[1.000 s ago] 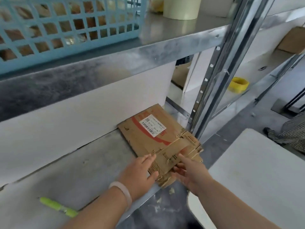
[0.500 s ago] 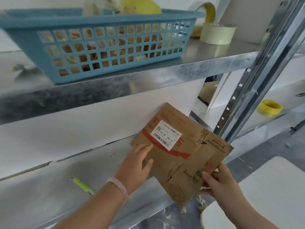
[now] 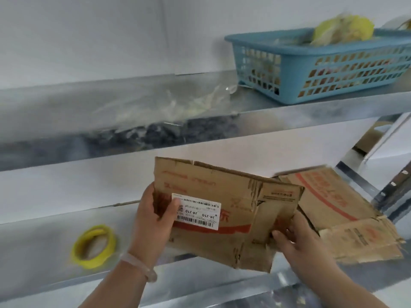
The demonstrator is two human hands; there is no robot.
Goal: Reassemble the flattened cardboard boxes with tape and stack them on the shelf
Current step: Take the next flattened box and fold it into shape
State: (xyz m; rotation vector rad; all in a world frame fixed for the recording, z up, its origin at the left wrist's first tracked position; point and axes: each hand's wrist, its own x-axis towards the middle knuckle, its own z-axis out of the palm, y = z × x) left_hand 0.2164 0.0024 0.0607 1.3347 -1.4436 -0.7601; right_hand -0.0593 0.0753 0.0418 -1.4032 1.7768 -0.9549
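Note:
I hold a flattened brown cardboard box [image 3: 224, 210] with a white barcode label and red print in front of the metal shelf [image 3: 44, 247]. My left hand [image 3: 155, 221] grips its left edge, thumb on the label. My right hand [image 3: 298, 241] grips its lower right edge, fingers curled round the cardboard. A second flattened box [image 3: 342, 207] with red print lies on the shelf just behind and to the right. A yellow tape roll [image 3: 94, 246] lies flat on the shelf, left of my left hand.
A blue plastic basket [image 3: 320, 63] with yellow stuff inside stands on the upper shelf at the right. A clear plastic bag [image 3: 169, 105] lies on that upper shelf. A perforated steel upright [image 3: 393, 185] rises at the right edge.
The camera swung left and up. The box has been lifted off the shelf and turned, uncovering a second flat box beneath. My left hand went from resting on it to gripping its edge.

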